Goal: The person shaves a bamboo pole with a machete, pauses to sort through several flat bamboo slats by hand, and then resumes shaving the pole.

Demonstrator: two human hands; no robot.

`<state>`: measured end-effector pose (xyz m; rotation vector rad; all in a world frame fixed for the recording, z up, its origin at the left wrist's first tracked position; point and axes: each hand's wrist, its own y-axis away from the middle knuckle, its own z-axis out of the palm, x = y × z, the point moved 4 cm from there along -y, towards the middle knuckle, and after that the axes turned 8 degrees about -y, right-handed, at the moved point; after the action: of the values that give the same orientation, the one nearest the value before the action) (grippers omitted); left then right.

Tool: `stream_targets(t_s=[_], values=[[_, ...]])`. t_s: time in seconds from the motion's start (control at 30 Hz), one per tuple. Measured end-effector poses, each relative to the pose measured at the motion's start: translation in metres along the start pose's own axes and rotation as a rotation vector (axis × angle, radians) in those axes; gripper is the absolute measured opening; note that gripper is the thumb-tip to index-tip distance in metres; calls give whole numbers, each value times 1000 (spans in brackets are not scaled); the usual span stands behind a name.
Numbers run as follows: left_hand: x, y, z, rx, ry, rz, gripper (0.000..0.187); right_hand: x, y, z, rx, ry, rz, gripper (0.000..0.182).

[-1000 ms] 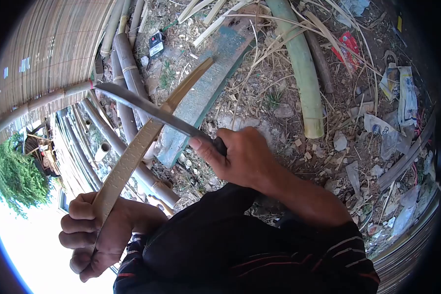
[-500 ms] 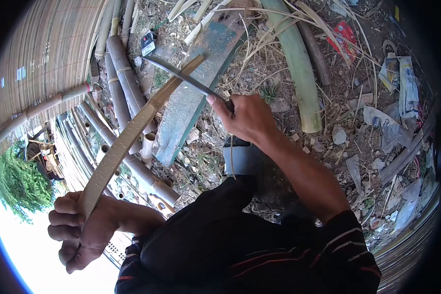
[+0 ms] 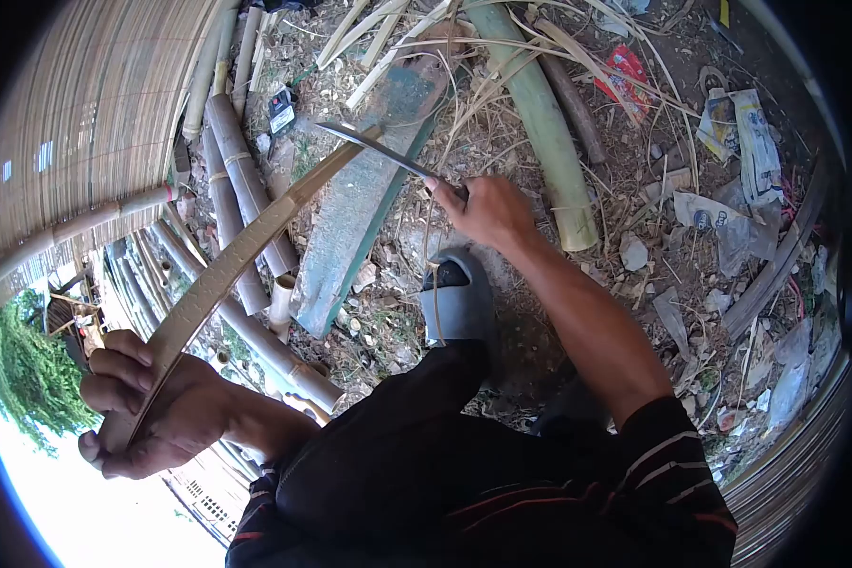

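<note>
My left hand point(image 3: 151, 412) is wrapped round the near end of a long, flat bamboo strip point(image 3: 220, 270). From there the strip slants up and away to the right, and its far end overlaps a worn green plank point(image 3: 336, 246). My right hand point(image 3: 494, 216) grips a knife, its handle mostly hidden in the fist. The narrow knife blade point(image 3: 388, 154) points left and crosses the strip close to its far tip.
A thick green bamboo pole point(image 3: 549, 142) lies right of the plank, among thin loose strips. Brown bamboo poles point(image 3: 246, 180) lie on the left, near a slatted screen point(image 3: 85, 114). A sandalled foot point(image 3: 454, 303) rests below the plank. Plastic wrappers point(image 3: 757, 142) litter the right side.
My left hand has shifted up and slightly left with the strip. The knife blade now crosses nearer the strip's far tip, and my right hand sits a little further right.
</note>
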<state>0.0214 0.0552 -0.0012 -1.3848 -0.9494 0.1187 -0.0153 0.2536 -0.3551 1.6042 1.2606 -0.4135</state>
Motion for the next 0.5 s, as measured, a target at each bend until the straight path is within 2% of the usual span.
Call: stream_targets(t_s=[0.03,0.07,0.1,0.17,0.2,0.23,0.3,0.37,0.43,0.5], values=[[8,2,13,20,-30,-62,38,2,3,-5,64,71,-21,84],[10,4,20,178,123,-132,31,1,-2,-12,96,63,-24,85],[7,0,11,183,125,-122,31,1,-4,-12,100,61,-34,85],[-11,-10,-19,-162,538,-224,30,-36,25,-28,-82,-155,-3,82],[-18,-9,-34,-455,701,-196,28,-62,49,-30,-38,-220,-179,77],[-16,-7,-26,-475,754,-199,28,-84,77,-32,8,-279,-355,73],[-15,-8,-15,-595,818,-155,27,-114,119,-36,-58,-378,-606,65],[-11,-6,-4,-628,879,-161,27,-131,139,-40,-33,-425,-782,63],[-12,-5,-4,-652,943,-164,26,-122,115,-28,-26,-417,-763,65],[-21,-10,-14,-569,953,-149,24,-100,74,-15,-308,-519,-311,65]])
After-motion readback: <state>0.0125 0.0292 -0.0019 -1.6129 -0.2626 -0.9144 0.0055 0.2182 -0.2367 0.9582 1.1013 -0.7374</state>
